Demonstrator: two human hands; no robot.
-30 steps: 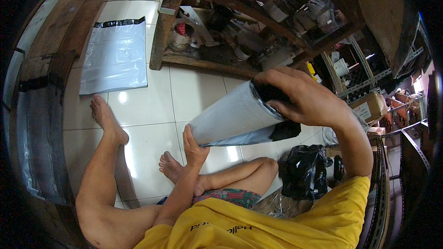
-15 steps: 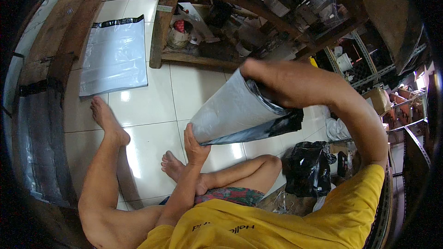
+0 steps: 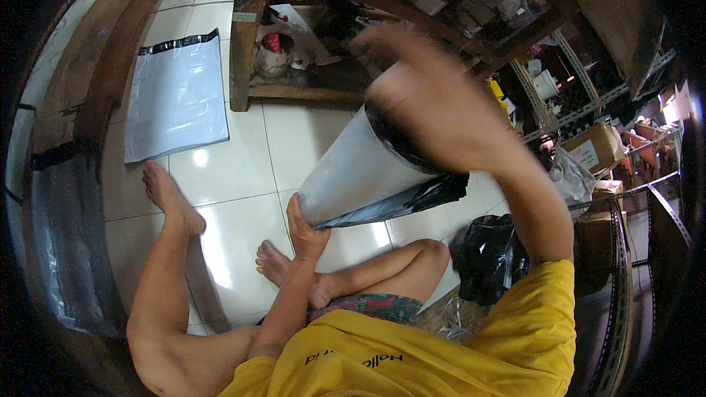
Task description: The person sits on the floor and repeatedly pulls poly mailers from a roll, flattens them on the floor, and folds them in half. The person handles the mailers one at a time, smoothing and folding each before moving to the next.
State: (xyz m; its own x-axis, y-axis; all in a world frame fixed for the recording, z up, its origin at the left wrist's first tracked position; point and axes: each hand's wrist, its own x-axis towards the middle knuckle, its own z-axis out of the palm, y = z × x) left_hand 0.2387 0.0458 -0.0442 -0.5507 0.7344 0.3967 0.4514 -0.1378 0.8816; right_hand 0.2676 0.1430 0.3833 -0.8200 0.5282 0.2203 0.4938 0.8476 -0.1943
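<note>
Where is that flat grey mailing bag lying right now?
The flat grey mailing bag lies on the white tiled floor at upper left, beside the wooden shelf unit's leg.

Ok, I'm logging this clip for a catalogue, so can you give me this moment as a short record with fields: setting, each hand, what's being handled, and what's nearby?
Setting: person seated on white tiled floor, bare feet out in front
Left hand: holds the lower end of a grey plastic mailer bag
Right hand: at the bag's upper end, motion-blurred; grip unclear
Bag: grey outside, black lining at its right edge, tilted
Nearby: flat grey mailer bag on floor to the left; wooden shelf unit ahead; black plastic bag by right knee
</note>
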